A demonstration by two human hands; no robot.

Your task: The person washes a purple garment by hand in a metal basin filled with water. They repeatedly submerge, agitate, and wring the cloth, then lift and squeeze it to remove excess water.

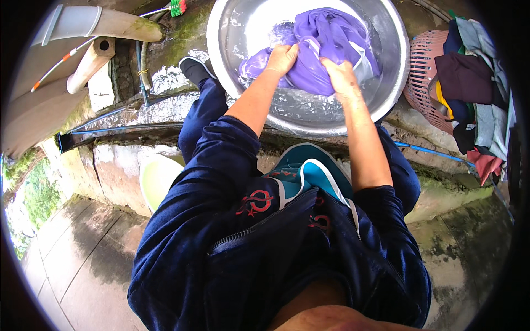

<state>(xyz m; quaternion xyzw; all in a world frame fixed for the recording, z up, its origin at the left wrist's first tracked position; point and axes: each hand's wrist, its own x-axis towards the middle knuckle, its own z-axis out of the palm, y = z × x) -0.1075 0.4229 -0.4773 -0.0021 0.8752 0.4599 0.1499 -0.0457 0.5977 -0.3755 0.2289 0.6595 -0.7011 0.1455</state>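
Purple cloth (310, 69), wet and bunched, sat inside the metal basin (395, 60), partly in sudsy water (302, 108). Likely trouble: a hard pull or twist could have splashed water over the basin's near rim, the bundle being bulky and soaked. Slick fabric could have slipped from a loose hold, and folds trailing toward the basin's left and right walls could have dragged if only the middle got lifted. Leaning on the basin's near rim might have tipped it.

Pose: both bare forearms reached over the basin's near rim, converging toward its middle, sleeves (227, 140) pushed back. Left hand (282, 58) was back-up left of basin centre, fingers curled around a bunch of cloth, tips hidden. Right hand (340, 76) was right of basin centre, fingers closed on another fold, tips mostly buried. Couldn't tell grip force on either.

Around: dark shoe (194, 70) just left of the basin, pink basket (420, 63) with piled clothes (465, 78) just right of it.
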